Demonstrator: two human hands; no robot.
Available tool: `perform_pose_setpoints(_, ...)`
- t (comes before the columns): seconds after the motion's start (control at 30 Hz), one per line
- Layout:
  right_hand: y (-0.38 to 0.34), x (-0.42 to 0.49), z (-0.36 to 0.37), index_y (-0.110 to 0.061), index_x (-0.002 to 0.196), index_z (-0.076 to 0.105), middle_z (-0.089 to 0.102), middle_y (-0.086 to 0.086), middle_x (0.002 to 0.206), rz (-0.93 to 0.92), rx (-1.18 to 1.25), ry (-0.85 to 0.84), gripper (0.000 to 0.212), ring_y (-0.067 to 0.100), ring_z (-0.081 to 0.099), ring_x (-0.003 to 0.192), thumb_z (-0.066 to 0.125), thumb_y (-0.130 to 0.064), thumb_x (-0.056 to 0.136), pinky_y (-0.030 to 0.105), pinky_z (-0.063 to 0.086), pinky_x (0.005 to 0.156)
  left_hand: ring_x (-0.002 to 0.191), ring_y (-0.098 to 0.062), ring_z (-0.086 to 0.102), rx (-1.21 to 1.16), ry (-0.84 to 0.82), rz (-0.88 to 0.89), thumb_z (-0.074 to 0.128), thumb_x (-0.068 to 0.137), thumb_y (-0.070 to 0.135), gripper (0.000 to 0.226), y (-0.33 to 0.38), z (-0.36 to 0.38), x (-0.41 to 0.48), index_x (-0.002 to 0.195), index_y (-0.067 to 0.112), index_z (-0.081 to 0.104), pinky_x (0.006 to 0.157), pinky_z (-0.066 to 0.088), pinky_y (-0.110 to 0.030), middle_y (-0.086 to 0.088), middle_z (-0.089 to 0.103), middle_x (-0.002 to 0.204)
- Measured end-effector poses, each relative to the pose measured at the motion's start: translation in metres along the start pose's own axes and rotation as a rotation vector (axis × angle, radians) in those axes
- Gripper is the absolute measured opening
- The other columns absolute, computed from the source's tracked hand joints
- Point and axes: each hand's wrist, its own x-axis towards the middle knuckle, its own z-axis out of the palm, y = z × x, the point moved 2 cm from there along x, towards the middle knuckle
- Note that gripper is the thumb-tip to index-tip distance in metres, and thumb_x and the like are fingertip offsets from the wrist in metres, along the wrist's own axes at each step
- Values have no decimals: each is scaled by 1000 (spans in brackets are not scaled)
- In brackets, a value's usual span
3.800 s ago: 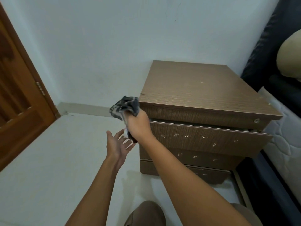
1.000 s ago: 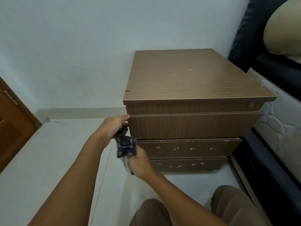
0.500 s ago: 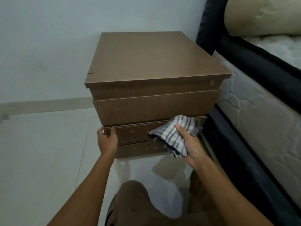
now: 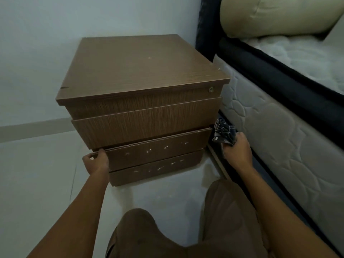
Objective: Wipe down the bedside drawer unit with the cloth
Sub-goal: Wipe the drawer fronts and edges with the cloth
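I am seeing the mattress [image 4: 279, 131] running down the right side with a cream pillow [image 4: 275, 13] lying on it; the brown drawer unit [image 4: 141, 71] is standing on the pale floor [image 4: 37, 174] against the wall, just beside the mattress; its middle drawer [image 4: 158, 148] is sitting slightly pulled out, its front flecked with pale marks; my knees in brown trousers [image 4: 186, 239] are showing at the bottom. My left hand [image 4: 96, 161] is gripping the left end of that middle drawer front, fingers curling over its top edge; my right hand [image 4: 237, 151] is clenching the bunched dark patterned cloth [image 4: 223, 132], which is sticking up at the unit's right front corner, between unit and mattress; I cannot tell whether it is touching the wood.
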Motion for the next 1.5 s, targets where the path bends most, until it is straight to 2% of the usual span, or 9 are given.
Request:
perform_pose_setpoints(0.1, 0, 8, 0, -25, 72, 48, 49, 3, 95, -78, -168, -51, 17, 25, 56, 73, 57, -25, 87, 40, 50, 63, 99, -35, 65, -6, -15, -6, 63, 80, 40, 34, -1, -6, -10, 105, 25, 47, 67, 56, -40, -17, 63, 117)
perform_pose_setpoints(0.17, 5, 12, 3, -21, 83, 55, 47, 3, 94, -173, -290, -44, 5, 26, 54, 76, 59, -19, 85, 40, 49, 65, 94, -31, 64, -22, -30, -6, 69, 81, 43, 38, -4, -11, -18, 106, 25, 47, 61, 52, -35, -15, 63, 117)
perform_pose_setpoints(0.37, 4, 32, 35, -14, 129, 59, 51, 14, 98, -400, -585, -106, 54, 34, 52, 86, 69, -12, 76, 41, 47, 68, 106, -33, 63, 43, -72, 6, 66, 88, 42, 45, -9, -22, -22, 123, 20, 49, 81, 56, -43, -13, 59, 126)
perform_pose_setpoints(0.47, 0, 34, 49, -11, 113, 64, 53, 15, 109, -404, -500, -140, 35, 33, 51, 96, 64, -13, 78, 41, 50, 74, 104, -32, 62, 62, -106, 0, 63, 92, 39, 45, -8, -24, -23, 128, 19, 47, 87, 54, -46, -14, 57, 130)
perform_pose_setpoints(0.6, 1, 39, 61, -11, 112, 62, 59, 12, 124, -389, -408, -252, 33, 34, 49, 122, 57, -13, 80, 49, 35, 105, 98, -30, 61, 78, -137, 1, 62, 93, 38, 48, -7, -27, -22, 133, 19, 45, 91, 53, -49, -15, 55, 135)
perform_pose_setpoints(0.77, -7, 42, 63, -17, 76, 53, 61, 4, 83, -446, -375, -257, 6, 25, 57, 85, 55, -12, 74, 37, 38, 87, 99, -29, 58, 68, -153, 2, 61, 94, 38, 47, -7, -28, -23, 133, 18, 45, 94, 52, -50, -14, 55, 135)
perform_pose_setpoints(1.13, -48, -8, 111, -9, 121, 59, 63, 10, 122, -596, -360, -272, 50, 25, 53, 117, 72, -8, 73, 39, 30, 112, 125, -34, 50, 99, -78, 64, 59, 93, 43, 50, -10, -26, -25, 133, 14, 47, 102, 43, -48, -12, 52, 139)
perform_pose_setpoints(1.23, -69, -31, 134, -6, 124, 58, 63, 12, 123, -620, -332, -287, 56, 26, 54, 120, 75, -9, 71, 39, 23, 116, 122, -33, 51, 109, -68, 98, 59, 94, 41, 49, -9, -27, -29, 131, 11, 49, 97, 42, -40, -14, 54, 135)
perform_pose_setpoints(1.5, -134, -95, 191, -5, 119, 60, 66, 12, 114, -735, -184, -341, 51, 28, 58, 110, 75, -9, 70, 38, 34, 106, 99, -22, 54, 134, -111, 153, 58, 93, 45, 34, -12, -37, -19, 109, 15, 56, 86, 46, -38, -8, 60, 113)
